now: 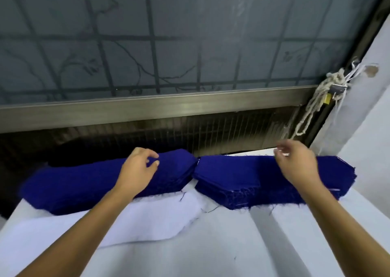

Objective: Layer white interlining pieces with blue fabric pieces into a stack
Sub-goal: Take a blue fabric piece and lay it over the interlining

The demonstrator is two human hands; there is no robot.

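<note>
Both arms reach straight forward over the worktop (295,247). The left hand (138,168) hovers over the left blue fabric stack (73,184), its fingers loosely curled and gripping nothing. The right hand (295,160) is above the right blue fabric stack (232,177); it is blurred, so its grasp cannot be told. Both stacks lie on white interlining (147,224).

The bare left forearm (84,226) runs from 7 o'clock up toward 1 o'clock, and the bare right forearm (341,224) runs from 5 o'clock toward 11 o'clock. The left grip (137,167) is palm down with bent fingers, thumb and forefinger tips apart. The right grip (295,160), blurred, has its fingertips drawn close together at 10 o'clock of the palm; whether they pinch anything cannot be told.
</note>
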